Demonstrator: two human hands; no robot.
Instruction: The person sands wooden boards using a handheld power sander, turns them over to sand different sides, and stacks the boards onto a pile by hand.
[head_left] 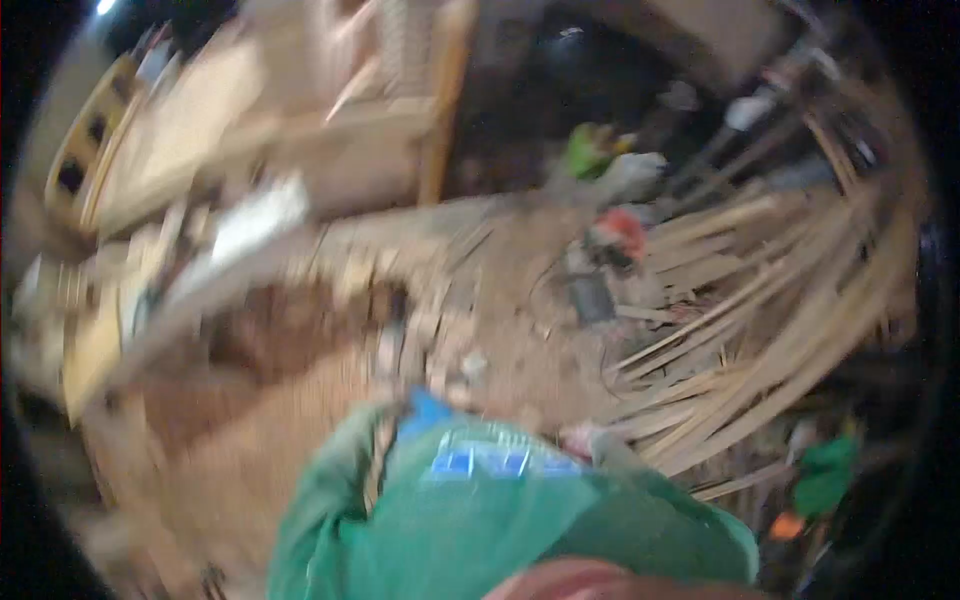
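Note:
Motion blur smears the whole head view. I look down on my green shirt (480,510) with white and blue print on the chest. My left sleeve (335,460) bends inward on the left, but the hand at its end cannot be made out. By the right sleeve, a blurred pinkish patch seems to be my right hand (577,440); its fingers are smeared, and whether it holds anything cannot be told. A blue patch (428,408) shows just beyond the shirt. Nearest the right sleeve lie long thin wood strips (700,410).
A wooden workpiece or bench (270,135) stands at the upper left. Wood offcuts (430,330) litter the floor. A red and dark object (618,235) sits beside a dark grey block (592,298). Green items (828,475) lie at the right, and a wooden board (260,430) at the left.

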